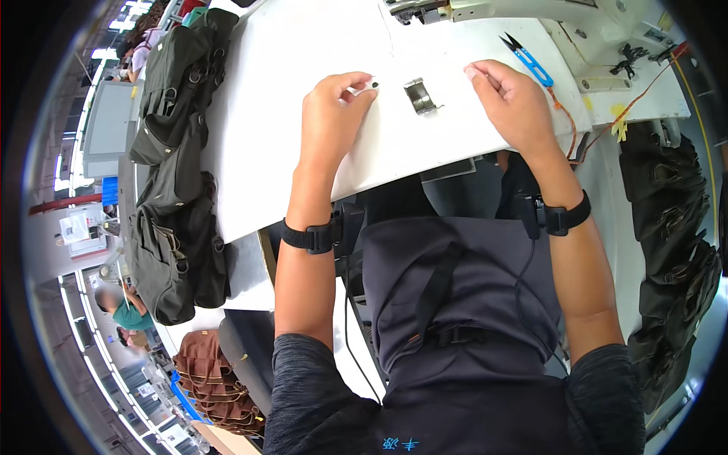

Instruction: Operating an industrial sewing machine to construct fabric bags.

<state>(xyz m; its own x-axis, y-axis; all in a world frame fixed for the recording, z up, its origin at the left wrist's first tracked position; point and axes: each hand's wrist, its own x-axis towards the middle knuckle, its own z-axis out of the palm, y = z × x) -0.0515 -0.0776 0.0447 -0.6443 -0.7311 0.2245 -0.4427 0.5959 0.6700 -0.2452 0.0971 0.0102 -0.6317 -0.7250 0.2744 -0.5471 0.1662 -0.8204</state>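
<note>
My left hand [334,114] is over the white tabletop, thumb and forefinger pinched on a small pale piece with a dark spot [374,85]. Its kind is too small to tell. Between my two hands lies a shiny, curved metal part [419,97] on the table, which neither hand touches. My right hand [512,102] is closed to the right of it, thumb against the curled fingers. Whatever that hand may hold is hidden. Blue-handled thread snips [531,62] with dark blades lie just beyond my right hand, tied to an orange cord.
A sewing machine [523,9] stands at the far edge of the white table [265,114]. Dark green bags [178,189] are piled on the left, and more dark fabric [667,265] hangs on the right. Brown bags [216,383] sit at lower left. People work in the left background.
</note>
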